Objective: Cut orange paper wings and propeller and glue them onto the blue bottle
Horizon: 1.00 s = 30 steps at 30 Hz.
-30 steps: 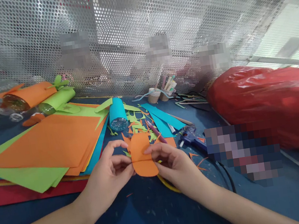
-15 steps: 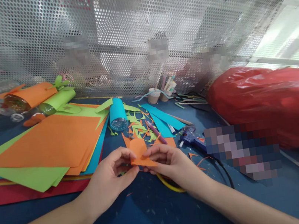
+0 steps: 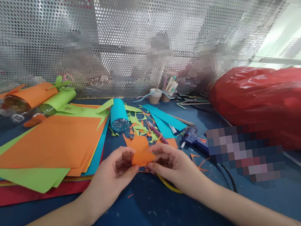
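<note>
Between both hands, above the blue table, is a small orange paper piece (image 3: 141, 152). My left hand (image 3: 116, 176) pinches its left edge with thumb and fingers. At the right edge my right hand (image 3: 172, 166) grips it, the fingertips slightly blurred. Just beyond lie orange and green paper scraps (image 3: 140, 126) and a purple pen (image 3: 157, 132). A blue paper-wrapped bottle piece (image 3: 119, 116) with green side strips lies past the scraps. Partly hidden under my right hand is a yellow ring-shaped thing (image 3: 170, 186).
Left stands a stack of coloured paper (image 3: 48, 147), with orange and green wrapped bottles (image 3: 33, 97) behind. A blue glue gun (image 3: 195, 140) with a black cord and a red plastic bag (image 3: 274, 106) are at right. Cups of pens (image 3: 155, 96) stand by the perforated metal screen (image 3: 125, 37).
The orange paper's near part, folded toward me before, now faces me flatter and more upright. My right fingers have shifted slightly along its edge.
</note>
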Each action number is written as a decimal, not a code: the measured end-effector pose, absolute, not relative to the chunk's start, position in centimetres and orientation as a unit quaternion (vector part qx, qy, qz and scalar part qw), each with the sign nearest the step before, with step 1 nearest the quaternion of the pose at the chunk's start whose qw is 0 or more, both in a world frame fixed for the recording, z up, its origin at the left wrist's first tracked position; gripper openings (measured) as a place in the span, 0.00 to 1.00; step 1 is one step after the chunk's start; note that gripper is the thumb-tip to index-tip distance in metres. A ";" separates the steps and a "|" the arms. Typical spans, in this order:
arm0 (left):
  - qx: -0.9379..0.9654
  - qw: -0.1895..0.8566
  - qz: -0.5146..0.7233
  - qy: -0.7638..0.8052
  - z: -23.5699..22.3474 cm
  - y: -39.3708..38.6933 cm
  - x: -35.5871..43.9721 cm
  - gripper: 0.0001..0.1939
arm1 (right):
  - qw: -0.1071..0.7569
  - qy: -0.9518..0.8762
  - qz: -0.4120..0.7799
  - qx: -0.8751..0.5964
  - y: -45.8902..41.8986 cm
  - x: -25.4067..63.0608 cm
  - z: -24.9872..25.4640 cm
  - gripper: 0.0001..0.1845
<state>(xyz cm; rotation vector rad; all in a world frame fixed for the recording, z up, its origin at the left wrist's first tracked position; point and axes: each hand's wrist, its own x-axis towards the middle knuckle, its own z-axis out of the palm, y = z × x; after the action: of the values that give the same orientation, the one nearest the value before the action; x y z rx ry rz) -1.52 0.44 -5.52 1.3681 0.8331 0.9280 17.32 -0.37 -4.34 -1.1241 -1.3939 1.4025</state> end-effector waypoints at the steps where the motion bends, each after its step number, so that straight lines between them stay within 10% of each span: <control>1: 0.595 0.595 0.398 0.366 -5.6 0.4 -1.6 0.10 | 0.418 -0.568 0.550 -0.447 -0.4 17.3 -4.3 0.15; 14: 0.646 0.432 0.448 0.442 -5.6 1.1 -2.5 0.06 | 0.159 -0.823 0.110 -0.534 -1.7 18.6 -1.2 0.19; 30: 0.596 0.469 0.427 0.492 -5.1 1.1 -2.5 0.05 | 0.032 -0.806 -0.011 -0.591 -0.9 19.7 -1.9 0.13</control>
<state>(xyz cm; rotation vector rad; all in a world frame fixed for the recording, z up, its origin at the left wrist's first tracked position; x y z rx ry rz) -2.48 1.10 -5.10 1.4622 1.2054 1.0473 19.66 -0.94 -1.87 -1.8203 -2.4822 -0.0352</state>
